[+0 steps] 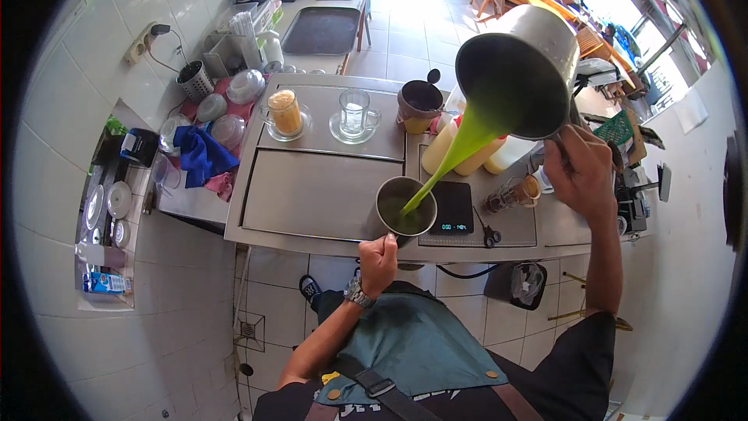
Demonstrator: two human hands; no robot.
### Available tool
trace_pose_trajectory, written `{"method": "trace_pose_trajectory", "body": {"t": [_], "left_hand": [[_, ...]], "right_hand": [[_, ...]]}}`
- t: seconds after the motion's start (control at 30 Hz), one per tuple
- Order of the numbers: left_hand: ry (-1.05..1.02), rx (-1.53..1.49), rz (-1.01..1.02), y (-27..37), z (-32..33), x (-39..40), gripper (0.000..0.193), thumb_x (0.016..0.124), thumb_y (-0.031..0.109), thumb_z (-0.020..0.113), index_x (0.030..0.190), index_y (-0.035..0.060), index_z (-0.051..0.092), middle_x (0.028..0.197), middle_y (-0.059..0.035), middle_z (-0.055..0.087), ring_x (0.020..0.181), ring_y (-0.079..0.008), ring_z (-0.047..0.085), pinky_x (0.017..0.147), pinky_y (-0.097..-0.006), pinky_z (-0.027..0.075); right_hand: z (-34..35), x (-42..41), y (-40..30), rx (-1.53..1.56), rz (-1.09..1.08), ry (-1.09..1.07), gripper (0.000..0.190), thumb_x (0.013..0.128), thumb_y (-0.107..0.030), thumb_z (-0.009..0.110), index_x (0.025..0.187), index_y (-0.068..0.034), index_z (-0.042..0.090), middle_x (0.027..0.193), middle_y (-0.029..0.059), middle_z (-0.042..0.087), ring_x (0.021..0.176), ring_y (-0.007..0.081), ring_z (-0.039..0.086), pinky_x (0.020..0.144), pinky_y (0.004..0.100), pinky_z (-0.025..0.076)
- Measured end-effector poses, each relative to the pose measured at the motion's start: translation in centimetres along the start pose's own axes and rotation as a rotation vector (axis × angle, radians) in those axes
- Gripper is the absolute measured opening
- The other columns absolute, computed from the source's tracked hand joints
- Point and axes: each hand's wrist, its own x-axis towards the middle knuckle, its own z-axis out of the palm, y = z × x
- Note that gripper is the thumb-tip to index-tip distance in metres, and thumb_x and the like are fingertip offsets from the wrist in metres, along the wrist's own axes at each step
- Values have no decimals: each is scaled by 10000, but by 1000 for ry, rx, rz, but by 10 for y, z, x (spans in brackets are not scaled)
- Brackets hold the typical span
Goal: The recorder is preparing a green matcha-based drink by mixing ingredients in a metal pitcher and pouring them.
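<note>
High on the right, my right hand (578, 172) grips the handle of a large metal jug (555, 41), tipped to the left. A stream of bright green liquid (450, 155) runs from it into a metal cup (380, 210). That cup is held by its handle in my left hand (378, 260), over the counter's front edge. Right beside the cup lies a black digital scale (456, 207) with a lit display. Behind stand a glass mug of orange, foamy drink (284, 117) and a clear glass mug (353, 111), each on a glass saucer.
Black scissors (491, 237), a glass coffee maker (508, 196) and cream-coloured squeeze bottles (438, 149) stand or lie on the counter's right part. A blue cloth (204, 155) and plastic lids are at left. A dark tray (321, 30) lies farther back; a bin (520, 286) stands below.
</note>
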Motion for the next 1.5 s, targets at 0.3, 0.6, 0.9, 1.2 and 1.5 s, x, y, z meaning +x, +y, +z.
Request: {"method": "trace_pose_trajectory", "body": {"t": [0.3, 0.6, 0.9, 1.2, 1.5], "left_hand": [[-11, 48, 99, 45, -1, 4, 382, 935, 124, 487, 577, -8, 468, 427, -87, 365, 352, -146, 366, 401, -335, 302], [42, 162, 186, 71, 2, 12, 343, 933, 117, 502, 614, -5, 485, 444, -88, 401, 353, -205, 421, 404, -333, 327], [65, 54, 153, 54, 8, 18, 380, 926, 126, 483, 567, 8, 436, 436, -57, 342, 370, -111, 380, 393, -326, 296], [148, 30, 140, 5, 11, 11, 405, 909, 132, 462, 534, -5, 392, 443, -35, 333, 389, -104, 315, 402, -331, 250], [153, 39, 55, -5, 4, 0, 398, 921, 146, 464, 556, -6, 409, 458, -21, 354, 417, -96, 330, 412, -322, 260]], "right_hand": [[52, -32, -5, -48, -188, -48, 116, 754, -84, 652, 714, -56, 546, 618, 80, 500, 647, 256, 557, 699, 437, 453], [117, -66, -24, 52, -287, -95, 161, 718, -92, 691, 670, -78, 537, 639, 24, 516, 632, 181, 541, 662, 408, 432], [70, -28, -24, -20, -394, 38, 186, 717, -93, 685, 641, -78, 516, 580, 10, 475, 624, 170, 529, 652, 407, 443], [8, 14, -22, -127, -453, 149, 130, 730, -46, 646, 669, -41, 532, 596, 52, 493, 581, 215, 535, 692, 424, 491], [-9, 35, -27, -190, -466, 186, 131, 697, -18, 663, 667, -43, 538, 560, 34, 469, 558, 208, 505, 690, 408, 492]]}}
